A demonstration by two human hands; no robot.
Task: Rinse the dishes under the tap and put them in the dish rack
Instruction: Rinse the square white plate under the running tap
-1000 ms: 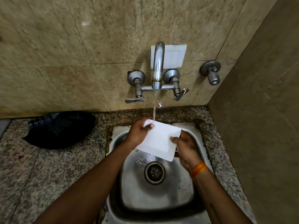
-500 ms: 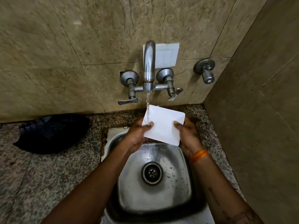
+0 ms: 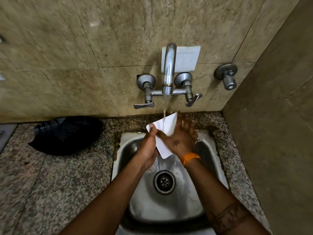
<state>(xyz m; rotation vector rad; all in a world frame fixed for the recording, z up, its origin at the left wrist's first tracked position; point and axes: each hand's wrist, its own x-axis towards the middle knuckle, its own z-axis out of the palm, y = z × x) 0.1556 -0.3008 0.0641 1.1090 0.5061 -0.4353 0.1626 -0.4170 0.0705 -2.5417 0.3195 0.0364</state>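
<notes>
White square plate [image 3: 165, 127] sits tilted under the running tap [image 3: 168, 72], above the steel sink [image 3: 210, 146]. Left hand [image 3: 149, 146] grips its left edge, thumb on top; right hand [image 3: 181, 138] lies flat on its face, fingers spread.

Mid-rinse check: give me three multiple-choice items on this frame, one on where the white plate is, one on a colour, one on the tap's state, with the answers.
1. Where is the white square plate?
A. lying on the granite counter
B. held over the sink, under the tap
C. flat on the drain

2. What colour is the band on the right wrist?
A. orange
B. green
C. blue

3. What state is the tap in?
A. off
B. running
C. hidden

Answers: 1 B, the left hand grips its edge and the right hand lies across it above the basin. 2 A, the threads at the wrist are orange. 3 B, a stream falls from the spout onto the plate.
</notes>
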